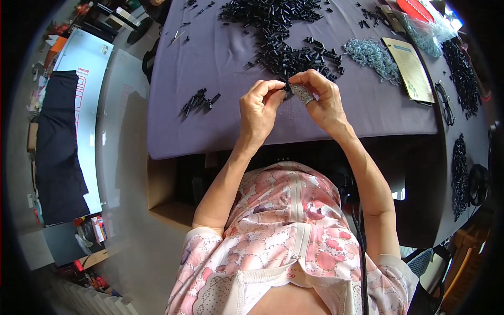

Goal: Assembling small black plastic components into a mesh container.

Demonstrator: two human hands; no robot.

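Observation:
Both my hands meet above the near part of the cloth-covered table (210, 126). My left hand (259, 107) pinches a small black plastic part (287, 87) between thumb and fingertips. From the other side, my right hand (325, 100) closes its fingertips on the same part, and a pale speckled wrap (302, 94) covers one of its digits. The part's exact shape is mostly hidden by the fingers. Just beyond my hands spreads a large heap of small black tubular parts (273, 47). A smaller pile of black pieces (198, 102) lies to the left of my left hand.
Right of the heap are small clear or silvery pieces (373, 59), a tan envelope (409, 68) and eyeglasses (445, 102). More black parts (461, 79) lie farther right. A plastic bag (425, 34) sits at the far right. Dark cloth (60, 147) covers a white box (94, 68) at left.

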